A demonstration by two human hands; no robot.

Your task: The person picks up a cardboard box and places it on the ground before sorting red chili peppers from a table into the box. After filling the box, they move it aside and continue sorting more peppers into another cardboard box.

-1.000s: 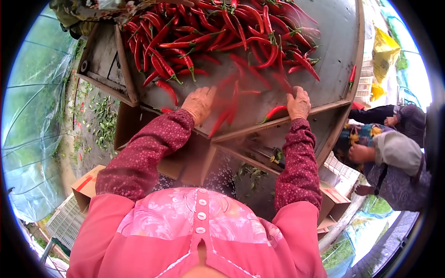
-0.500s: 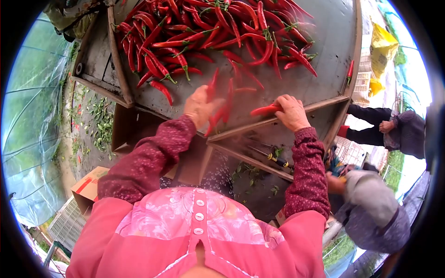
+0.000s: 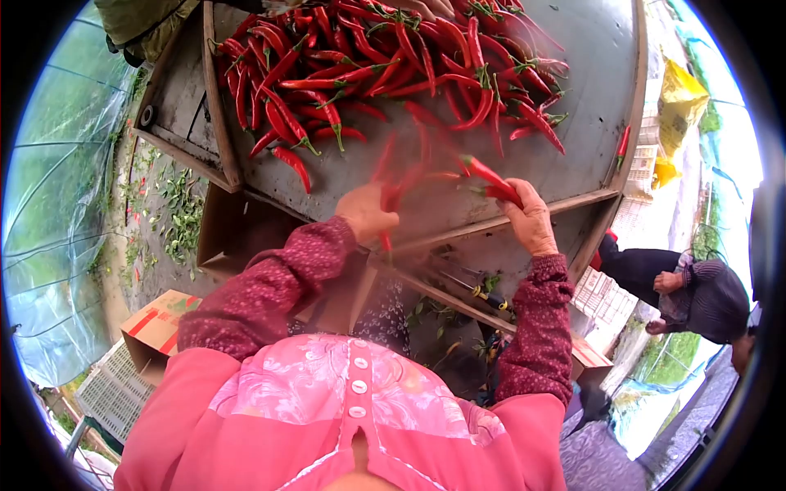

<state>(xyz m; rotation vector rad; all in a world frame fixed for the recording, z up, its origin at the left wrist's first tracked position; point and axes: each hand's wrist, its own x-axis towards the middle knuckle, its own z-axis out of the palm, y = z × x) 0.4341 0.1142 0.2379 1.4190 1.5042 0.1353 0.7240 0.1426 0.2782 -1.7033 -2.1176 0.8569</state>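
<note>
My left hand [image 3: 366,214] is closed round red chilies [image 3: 390,196] at the near edge of the grey metal table [image 3: 344,180]; their upper ends are smeared. One tip hangs below the fingers. To its right, my right hand [image 3: 530,218] pinches red chilies [image 3: 493,178] between thumb and fingers, their green stem ends pointing left. A large heap of red chilies [image 3: 352,74] with green stems lies beyond both hands. One loose chili [image 3: 292,168] rests at the heap's near left edge.
Wooden strips [image 3: 491,223] edge the table. Below stand an open cardboard box [image 3: 237,229] and another carton [image 3: 160,327] at left, beside a white crate [image 3: 115,393]. A screwdriver [image 3: 491,298] lies near the right corner. A person [image 3: 696,290] is at right; another's hand [image 3: 422,6] touches the heap.
My right hand has risen slightly, its chilies now tilted up to the left. My left hand has shifted a little right and turned. The near co-worker at lower right has moved away; a hand appears above the heap.
</note>
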